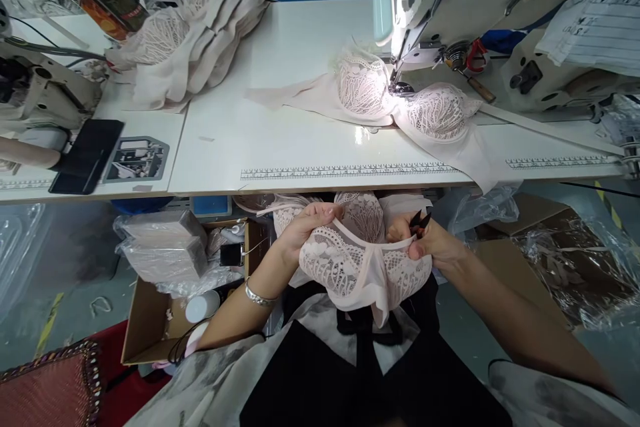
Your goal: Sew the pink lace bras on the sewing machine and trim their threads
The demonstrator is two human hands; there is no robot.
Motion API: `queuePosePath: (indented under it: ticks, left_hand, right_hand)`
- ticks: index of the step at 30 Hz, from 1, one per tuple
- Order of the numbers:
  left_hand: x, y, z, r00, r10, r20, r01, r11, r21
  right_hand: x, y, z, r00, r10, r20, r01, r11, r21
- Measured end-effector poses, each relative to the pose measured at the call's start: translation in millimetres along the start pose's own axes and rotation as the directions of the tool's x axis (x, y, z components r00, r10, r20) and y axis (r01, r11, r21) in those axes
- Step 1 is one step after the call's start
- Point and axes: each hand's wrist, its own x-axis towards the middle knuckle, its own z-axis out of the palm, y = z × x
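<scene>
A pale pink lace bra (345, 267) is spread between my two hands below the table edge, its centre front hanging toward my lap. My left hand (306, 227) is closed on the upper edge of one cup. On the other cup's edge, my right hand (427, 243) pinches the fabric, while small black thread snips (420, 221) stick up from the same hand. More lace cups (365, 213) lie behind the held bra. Another lace bra (440, 113) lies on the table, its middle under the needle of the lit sewing machine (450, 0).
A stack of bras (200, 40) sits at the back left of the white table (280, 140). A phone (87, 153) lies near its left front edge. Below stand a cardboard box (145, 327) holding wrapped packs and another box (520, 273) with clear plastic.
</scene>
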Motion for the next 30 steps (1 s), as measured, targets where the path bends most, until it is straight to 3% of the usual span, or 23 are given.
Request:
queuePosePath:
  ticks: [4,9,21,24,28,30]
  left_hand:
    - [2.1,8.0,-0.6,0.989,-0.119,0.093,0.109,0.988,0.110]
    - [3.4,16.5,-3.7,0.929,-0.325,0.177,0.260,0.915,0.310]
    - [4.5,15.9,-9.2,0.949,-0.289,0.129,0.249,0.933,0.261]
    - [6.9,13.3,-5.7,0.951,-0.288,0.114,0.253,0.934,0.253]
    - [15.4,-4.3,5.7,0.959,-0.273,0.070,0.246,0.933,0.263]
    - [28.2,-9.9,3.2,0.961,-0.263,0.082,0.234,0.937,0.258]
  right_hand:
    - [-1.7,-3.8,-4.1,0.999,-0.019,0.034,0.019,1.000,-0.009]
    - [-2.9,-7.7,-8.6,0.998,-0.019,0.067,0.024,0.996,-0.084]
    - [0.1,-12.1,-18.2,0.997,0.037,0.071,-0.015,0.958,-0.286]
    - [4.0,-25.4,-17.5,0.995,0.070,0.078,-0.020,0.858,-0.514]
    - [-5.4,-28.2,-6.0,0.985,0.147,0.085,-0.028,0.632,-0.775]
    - [-15.2,-14.6,-9.2,0.997,0.055,0.057,0.017,0.551,-0.834]
